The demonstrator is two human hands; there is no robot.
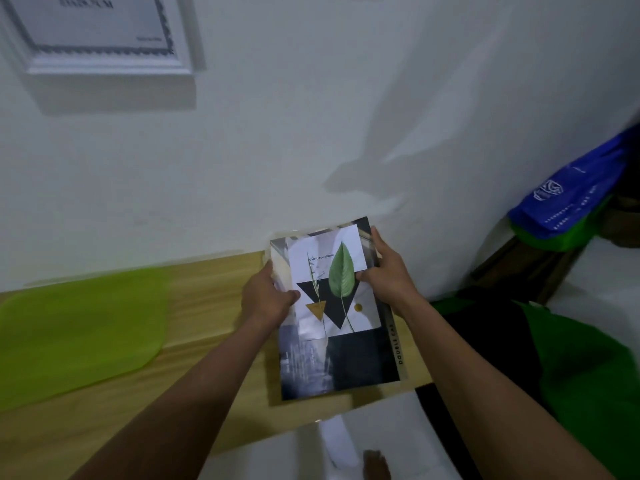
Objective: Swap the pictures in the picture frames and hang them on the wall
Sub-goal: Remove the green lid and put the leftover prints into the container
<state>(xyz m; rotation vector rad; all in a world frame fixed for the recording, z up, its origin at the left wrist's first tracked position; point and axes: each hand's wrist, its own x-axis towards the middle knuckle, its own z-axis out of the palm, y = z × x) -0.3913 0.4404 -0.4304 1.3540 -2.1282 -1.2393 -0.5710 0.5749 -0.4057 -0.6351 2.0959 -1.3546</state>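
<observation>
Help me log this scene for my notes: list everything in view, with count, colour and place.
picture frame: one, white, on wall, upper left.
leaf picture: one, white with green leaf, held before dark sheet.
dark sheet: one, black-grey, behind leaf picture.
mat: one, lime green, on table, left.
table: one, light wood, against wall.
bag: one, blue, far right.
left hand: one, grips leaf picture's left side.
right hand: one, grips its right side.

We are holding a leaf print (pixel 332 289), green leaf over black triangle, lying flat against a larger dark picture (pixel 360 358) at five o'clock. At eleven o'clock a white frame (pixel 110 69) is hanging, showing a bordered sheet (pixel 93 22).
</observation>
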